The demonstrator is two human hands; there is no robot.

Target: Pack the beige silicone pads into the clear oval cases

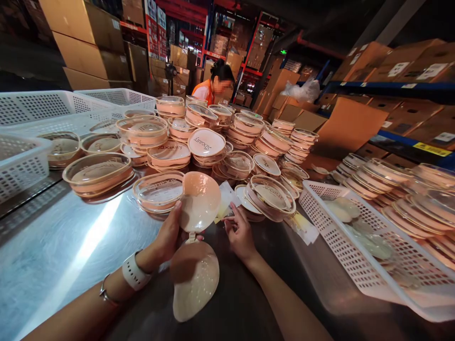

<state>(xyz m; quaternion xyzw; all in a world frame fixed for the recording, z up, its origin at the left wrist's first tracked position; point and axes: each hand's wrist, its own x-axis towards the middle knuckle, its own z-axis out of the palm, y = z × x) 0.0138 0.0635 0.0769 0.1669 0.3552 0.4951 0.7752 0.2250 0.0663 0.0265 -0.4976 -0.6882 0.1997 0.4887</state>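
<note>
Holding the upper silicone cup (pixel 199 201) by its edge, the left hand (pixel 167 237) has its fingers closed on it near the tabletop's near edge. The right hand (pixel 240 233) pinches a small clear packet (pixel 224 204). A lid (pixel 206 142) behind reads "Beauty".

On the metal table (pixel 71 251), the left hand (pixel 167 237) grips the upper cup (pixel 199 201) of a joined pair; the lower cup (pixel 195 282) lies flat nearer the person. Just right of the cups, the right hand (pixel 241 234) touches a small packet (pixel 225 203). Behind both hands, stacks of round lidded cases (pixel 206 142) cover the table. A basket (pixel 355 246) holding loose cups stands at the right, with more cases beyond it. Other baskets (pixel 39 106) stand at the far left. A co-worker (pixel 215 85) sits behind the stacks, before shelves of cardboard boxes (pixel 85 42).
</note>
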